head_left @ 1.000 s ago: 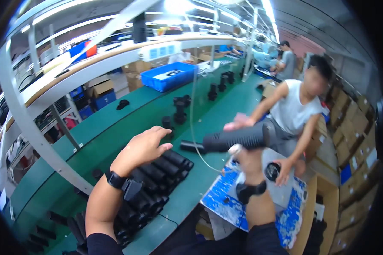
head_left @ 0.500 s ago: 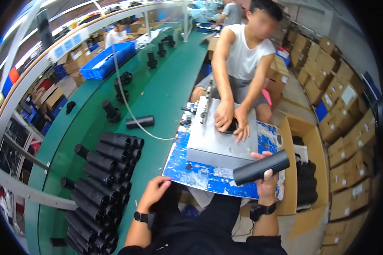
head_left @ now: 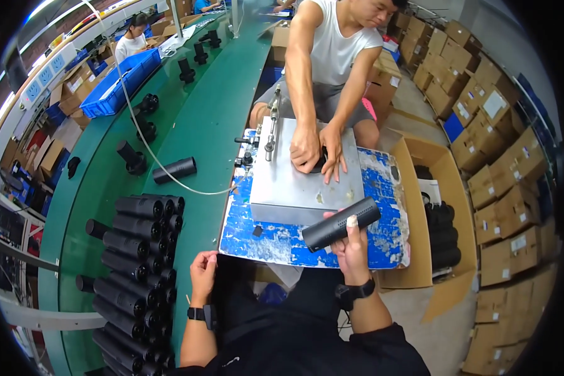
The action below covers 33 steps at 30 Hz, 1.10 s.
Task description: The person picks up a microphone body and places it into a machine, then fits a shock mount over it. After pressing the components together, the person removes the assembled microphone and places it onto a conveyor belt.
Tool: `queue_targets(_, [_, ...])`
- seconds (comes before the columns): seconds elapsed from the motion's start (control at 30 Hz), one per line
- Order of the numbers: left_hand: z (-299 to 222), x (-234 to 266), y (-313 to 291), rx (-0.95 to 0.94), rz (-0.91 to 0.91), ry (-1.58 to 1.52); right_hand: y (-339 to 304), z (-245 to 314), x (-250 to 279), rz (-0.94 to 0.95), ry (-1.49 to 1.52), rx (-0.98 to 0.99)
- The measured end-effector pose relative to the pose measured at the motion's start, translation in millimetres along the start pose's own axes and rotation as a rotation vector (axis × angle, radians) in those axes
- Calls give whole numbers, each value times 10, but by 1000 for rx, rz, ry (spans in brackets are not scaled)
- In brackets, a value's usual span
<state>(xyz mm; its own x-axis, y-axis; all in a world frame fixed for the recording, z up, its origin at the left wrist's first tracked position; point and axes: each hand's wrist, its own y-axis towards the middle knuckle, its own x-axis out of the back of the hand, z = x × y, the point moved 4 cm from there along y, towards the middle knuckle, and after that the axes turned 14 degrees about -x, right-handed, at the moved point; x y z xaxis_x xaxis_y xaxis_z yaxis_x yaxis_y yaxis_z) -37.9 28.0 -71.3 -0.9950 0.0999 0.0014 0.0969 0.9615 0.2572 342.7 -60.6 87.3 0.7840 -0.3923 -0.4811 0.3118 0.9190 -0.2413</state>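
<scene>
My right hand [head_left: 352,250] grips a black perforated tube [head_left: 341,224], thumb on top, and holds it tilted over the near part of a worn blue-and-white board [head_left: 269,244]. A row of small holes shows along the tube. My left hand [head_left: 203,271] is at the board's near left corner, fingers curled together; whether anything is between them is hidden. Beyond the tube, a metal box [head_left: 282,194] with fittings sits on the board. Across from me, a co-worker's two hands [head_left: 316,150] press on a round black part on top of the box.
Stacked black tubes [head_left: 135,250] lie on the green table [head_left: 203,141] at left, with a lone tube [head_left: 174,170] farther on. A thin hose [head_left: 141,135] arches over it. At right stands an open carton [head_left: 413,225] holding black parts. A blue bin [head_left: 122,81] is at far left.
The view has shifted. My right hand has brought the tube a little left and farther over the board, turning it so its holes show. My left fingers have curled more. The co-worker's hands stay on the box.
</scene>
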Motion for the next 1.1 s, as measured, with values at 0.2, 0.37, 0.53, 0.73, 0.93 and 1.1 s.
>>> queue_targets(0.2, [-47, -70, 17, 112, -21, -80, 69, -92, -41, 11, 21, -13])
queue_targets(0.37, [-50, -12, -21, 68, -16, -33, 398, 213, -170, -18, -77, 135])
queue_targets(0.53, [-65, -46, -6, 45, -7, -53, 1264, 1093, -385, -67, -354, 437])
queue_targets(0.73, [-113, -66, -3, 70, -31, -37, 1852, 977, -354, -220, -699, 573])
queue_targets(0.93, [-138, -54, -16, 118, -10, -3, 1807, 874, -304, -287, -892, 476])
queue_targets(1.1, [-121, -39, -22, 91, -14, -12, 1850, 1013, -610, -439, -1216, 538])
